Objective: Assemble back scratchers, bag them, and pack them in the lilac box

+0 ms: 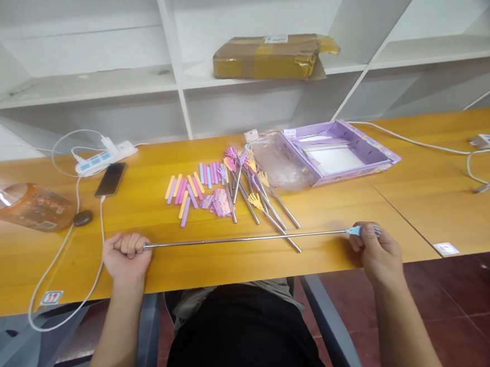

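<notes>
An extended metal telescopic rod (240, 239) runs level across the front of the wooden table (309, 257). Around its left end my left hand (127, 254) is closed in a fist. At the other end my right hand (376, 248) pinches the light blue hand-shaped head (354, 230). Behind the rod lies a pile of shorter rods with pink, yellow and purple hand-shaped heads (254, 201). Left of them are several coloured sticks (185, 210) and small pink cards (221, 202).
A purple open box (353, 165) and clear plastic bag (279, 159) stand behind. At left are a bottle (34, 206), phone (111, 179), power strip (107, 158) and white cables. A taped carton (265, 59) sits on the shelf (107, 84).
</notes>
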A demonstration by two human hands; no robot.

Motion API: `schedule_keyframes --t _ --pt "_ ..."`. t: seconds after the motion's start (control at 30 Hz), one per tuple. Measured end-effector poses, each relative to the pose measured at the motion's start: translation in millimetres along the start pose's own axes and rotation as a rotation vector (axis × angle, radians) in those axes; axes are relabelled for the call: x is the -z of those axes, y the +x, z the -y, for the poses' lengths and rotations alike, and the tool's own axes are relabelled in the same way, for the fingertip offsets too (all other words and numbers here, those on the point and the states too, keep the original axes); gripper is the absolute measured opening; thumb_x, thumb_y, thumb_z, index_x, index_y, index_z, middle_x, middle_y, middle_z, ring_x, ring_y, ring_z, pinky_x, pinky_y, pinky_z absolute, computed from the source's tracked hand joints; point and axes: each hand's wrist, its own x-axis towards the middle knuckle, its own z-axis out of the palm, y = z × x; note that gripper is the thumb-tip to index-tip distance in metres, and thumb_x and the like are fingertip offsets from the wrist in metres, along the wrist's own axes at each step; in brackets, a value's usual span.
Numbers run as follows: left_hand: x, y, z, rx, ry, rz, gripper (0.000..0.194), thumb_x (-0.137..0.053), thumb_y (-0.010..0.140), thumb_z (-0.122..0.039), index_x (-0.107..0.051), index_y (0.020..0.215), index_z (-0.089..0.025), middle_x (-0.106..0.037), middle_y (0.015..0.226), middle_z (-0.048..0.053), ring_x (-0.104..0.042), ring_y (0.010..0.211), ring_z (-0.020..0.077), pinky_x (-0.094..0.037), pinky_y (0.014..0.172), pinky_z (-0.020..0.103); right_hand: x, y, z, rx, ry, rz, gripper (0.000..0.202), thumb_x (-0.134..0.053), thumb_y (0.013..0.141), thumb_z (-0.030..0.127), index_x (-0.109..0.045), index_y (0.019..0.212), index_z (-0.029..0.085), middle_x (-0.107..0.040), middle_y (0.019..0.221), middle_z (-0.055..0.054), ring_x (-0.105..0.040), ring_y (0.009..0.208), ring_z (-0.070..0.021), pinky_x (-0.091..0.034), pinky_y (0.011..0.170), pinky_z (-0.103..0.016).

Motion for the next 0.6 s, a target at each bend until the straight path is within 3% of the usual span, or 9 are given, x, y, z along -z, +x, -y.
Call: schedule_keyframes --t 0.13,0.23,0.33,0.47,0.6 --pt "-1.6 -0.6 -0.6 -0.019 -0.026 0.002 0.053 -0.056 0.085 -0.007 -0.008 0.068 -0.023 -0.001 0.057 -0.008 -0.007 0.045 0.0103 -0.023 0.041 0.028 -3.7 -2.5 6.1 -0.007 -0.014 0.035 0.053 -0.071 0.098 0.075 -0.062 0.089 0.024 -0.044 0.063 0.006 -0.044 0.054 -0.0142 -0.032 0.054 -0.032" --pt "-4.2 -2.5 3.8 -0.006 -0.039 0.013 0.054 -0.055 0.085 -0.006 -0.007 0.068 -0.023 -0.001 0.056 -0.008 -0.007 0.044 0.0104 -0.023 0.041 0.028 -16.9 -10.8 15.3 0.011 -0.163 0.101 0.057 -0.063 0.101 0.078 -0.06 0.083 0.024 -0.048 0.063 0.003 -0.047 0.057 -0.0156 -0.036 0.057 -0.032" --pt "-9.1 -8.8 14.3 0.015 -0.023 0.022 0.054 -0.055 0.083 -0.005 -0.007 0.067 -0.023 -0.002 0.055 -0.008 -0.009 0.044 0.0107 -0.025 0.042 0.027 -41.5 -23.8 30.5 0.019 -0.35 0.173 0.066 -0.054 0.103 0.082 -0.055 0.073 0.024 -0.05 0.06 0.002 -0.048 0.057 -0.0164 -0.038 0.058 -0.032" --pt "-20.8 -31.3 38.2 0.023 0.016 -0.005 0.056 -0.059 0.078 -0.005 -0.008 0.064 -0.022 -0.006 0.053 -0.007 -0.017 0.043 0.01 -0.03 0.045 0.026 -78.4 -41.4 56.0 0.074 -0.473 0.16 0.065 -0.044 0.107 0.081 -0.055 0.076 0.025 -0.056 0.06 0.0 -0.052 0.057 -0.0186 -0.039 0.058 -0.031" --pt "-33.7 -62.7 71.3 0.111 0.054 0.053 0.06 -0.066 0.077 -0.008 -0.009 0.062 -0.021 -0.008 0.053 -0.007 -0.028 0.046 0.0103 -0.037 0.05 0.026 -113.9 -60.5 75.3 0.151 -0.534 0.3 0.063 -0.042 0.109 0.078 -0.057 0.079 0.026 -0.064 0.064 -0.003 -0.058 0.059 -0.0213 -0.039 0.059 -0.033"
